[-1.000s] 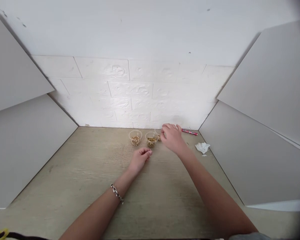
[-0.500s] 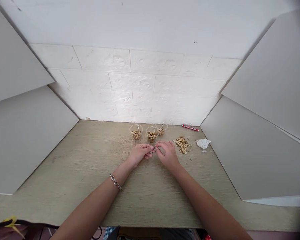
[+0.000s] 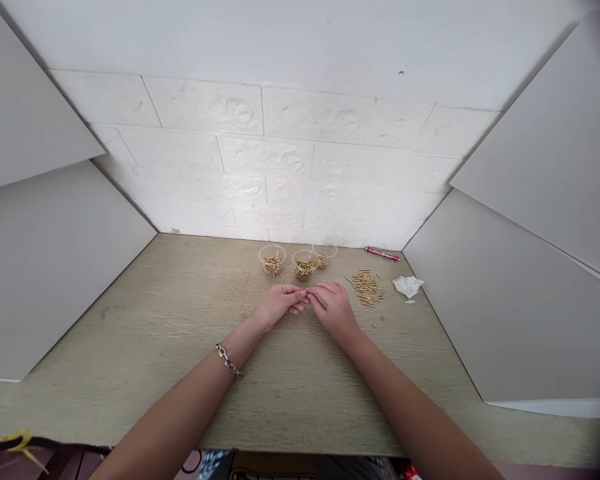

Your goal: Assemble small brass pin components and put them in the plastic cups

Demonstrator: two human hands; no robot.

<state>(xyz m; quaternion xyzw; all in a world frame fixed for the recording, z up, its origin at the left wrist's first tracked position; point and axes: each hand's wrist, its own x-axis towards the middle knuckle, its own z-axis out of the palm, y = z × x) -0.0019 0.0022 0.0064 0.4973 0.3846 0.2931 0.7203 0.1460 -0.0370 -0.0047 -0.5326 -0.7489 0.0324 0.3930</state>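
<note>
Your left hand and right hand meet at the middle of the table, fingertips touching. Both hands are pinched together at the fingertips around something very small; the item itself is too small to make out, so what each hand grasps cannot be told. A bracelet sits on your left wrist.

Just beyond your hands, towards the wall, stand three clear cups in a row. The left cup and the middle cup each hold small brass-coloured pieces; the right cup stands slightly further back, with a smaller amount in it. All three are upright and near one another, apart from your hands.

To the right of your right hand lies a loose pile of brass pins on the bare table, with a few strays scattered near it. Further right is a crumpled white tissue. A red pen lies flat at the foot of the wall, behind the pile. Grey panels close the table in on both sides.
</note>
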